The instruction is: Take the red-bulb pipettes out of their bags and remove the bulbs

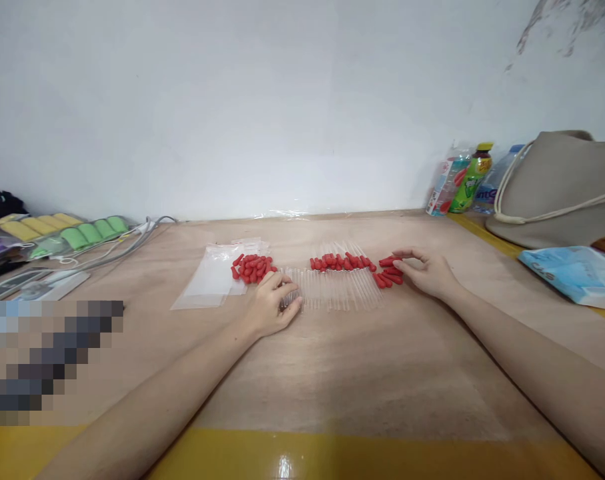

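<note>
A row of slim clear tubes lies side by side on the wooden table. Red rubber bulbs run along the row's far side, with more clear tubes beyond them. My left hand is curled over the left end of the row, its fingers and thumb closed around some tubes there. At the right, the thumb and forefinger of my right hand pinch a red bulb in a small loose group. Another heap of red bulbs lies just beyond my left hand.
Clear plastic bags lie under and beside the left heap. Cables and green and yellow padded items are at far left. Bottles, a grey bag and a blue packet stand or lie at right. A wall rises behind.
</note>
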Available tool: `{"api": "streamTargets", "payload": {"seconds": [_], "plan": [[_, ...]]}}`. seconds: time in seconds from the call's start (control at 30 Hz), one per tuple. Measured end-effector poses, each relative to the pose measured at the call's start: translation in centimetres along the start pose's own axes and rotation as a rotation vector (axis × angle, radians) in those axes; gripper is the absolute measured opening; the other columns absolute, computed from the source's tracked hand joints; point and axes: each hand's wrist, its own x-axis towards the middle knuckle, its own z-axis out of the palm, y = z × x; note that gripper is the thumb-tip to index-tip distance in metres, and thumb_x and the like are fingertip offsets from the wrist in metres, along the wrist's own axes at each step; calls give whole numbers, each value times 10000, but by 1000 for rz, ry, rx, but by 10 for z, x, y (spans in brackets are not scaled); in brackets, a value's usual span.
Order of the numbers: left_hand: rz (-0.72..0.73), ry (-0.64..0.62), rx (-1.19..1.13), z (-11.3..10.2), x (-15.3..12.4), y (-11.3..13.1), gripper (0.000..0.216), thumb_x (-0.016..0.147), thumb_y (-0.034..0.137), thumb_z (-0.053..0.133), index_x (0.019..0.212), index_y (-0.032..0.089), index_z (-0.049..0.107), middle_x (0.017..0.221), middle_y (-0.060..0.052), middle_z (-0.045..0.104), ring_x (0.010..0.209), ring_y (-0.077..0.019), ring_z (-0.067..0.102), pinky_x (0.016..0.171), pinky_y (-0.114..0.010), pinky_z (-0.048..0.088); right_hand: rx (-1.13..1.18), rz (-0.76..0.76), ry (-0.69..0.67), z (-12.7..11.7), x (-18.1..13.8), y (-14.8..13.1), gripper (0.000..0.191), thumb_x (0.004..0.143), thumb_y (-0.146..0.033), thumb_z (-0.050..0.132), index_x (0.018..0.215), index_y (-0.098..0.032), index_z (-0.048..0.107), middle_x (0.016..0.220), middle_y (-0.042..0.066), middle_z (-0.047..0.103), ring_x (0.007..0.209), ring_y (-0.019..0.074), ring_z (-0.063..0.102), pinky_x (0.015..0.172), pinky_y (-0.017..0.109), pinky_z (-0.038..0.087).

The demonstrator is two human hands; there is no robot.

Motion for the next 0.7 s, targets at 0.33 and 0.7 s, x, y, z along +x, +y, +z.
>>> {"api": "streamTargets", "payload": {"seconds": [0.33, 0.7], "plan": [[0, -8, 85, -2, 1, 0, 173, 773, 272, 558, 889, 185, 652, 919, -72, 594, 864, -209, 527, 782, -396, 445, -265, -131, 196, 2, 2, -5, 232, 744, -363, 546, 861, -208, 672, 890, 69, 660, 871, 240, 588, 810, 410, 435], [22, 27, 59, 0, 0, -3, 181, 765, 253, 574, 923, 193, 638, 1000, -73, 593, 1032, -237, 514, 904, -435, 424, -464, -78, 11, 48, 20, -67, 314, 732, -496, 544, 656, -235, 701, 875, 69, 649, 890, 288, 511, 770, 486, 314]]}}
